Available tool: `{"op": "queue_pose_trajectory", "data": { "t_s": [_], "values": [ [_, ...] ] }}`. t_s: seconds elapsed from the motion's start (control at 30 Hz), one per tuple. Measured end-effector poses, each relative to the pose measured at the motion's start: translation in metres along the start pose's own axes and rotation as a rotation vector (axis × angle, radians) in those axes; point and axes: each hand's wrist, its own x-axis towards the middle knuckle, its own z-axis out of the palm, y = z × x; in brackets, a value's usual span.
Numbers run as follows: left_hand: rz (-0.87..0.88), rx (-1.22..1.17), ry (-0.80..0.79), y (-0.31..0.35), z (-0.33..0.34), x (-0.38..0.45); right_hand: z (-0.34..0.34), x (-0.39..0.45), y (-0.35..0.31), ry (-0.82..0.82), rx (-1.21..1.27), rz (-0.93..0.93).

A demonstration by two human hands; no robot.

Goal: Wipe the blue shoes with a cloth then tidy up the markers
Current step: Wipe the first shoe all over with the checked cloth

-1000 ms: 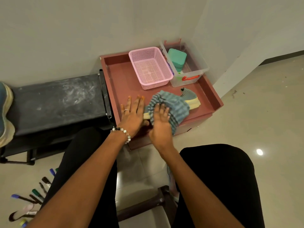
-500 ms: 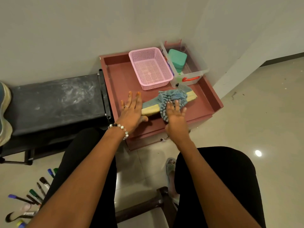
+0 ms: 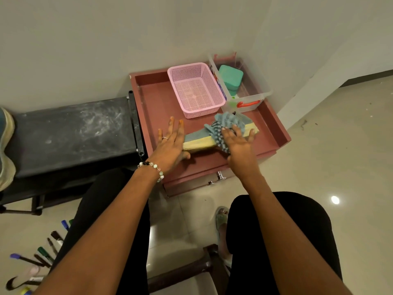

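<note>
Cloth (image 3: 225, 128) slid toeward under right hand (image 3: 238, 143); left hand (image 3: 170, 145) steadies shoe (image 3: 197, 139).

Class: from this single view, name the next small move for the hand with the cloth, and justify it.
Probably draw the right hand and striped cloth back along the blue shoe toward the left hand. The cloth sits bunched at the far end, that stretch lies uncovered, and the left hand braces the near end.

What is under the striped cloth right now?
The blue shoe lies under the striped cloth, toe and yellow sole showing. The right hand presses the cloth; the covered upper cannot be seen.
</note>
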Motion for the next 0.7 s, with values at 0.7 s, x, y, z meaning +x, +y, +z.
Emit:
{"op": "queue_pose_trajectory", "data": {
  "t_s": [0.7],
  "values": [
    [0.045, -0.041, 0.046, 0.001, -0.002, -0.003, -0.004, 0.002, -0.001, -0.034, -0.127, -0.092]
  ]
}}
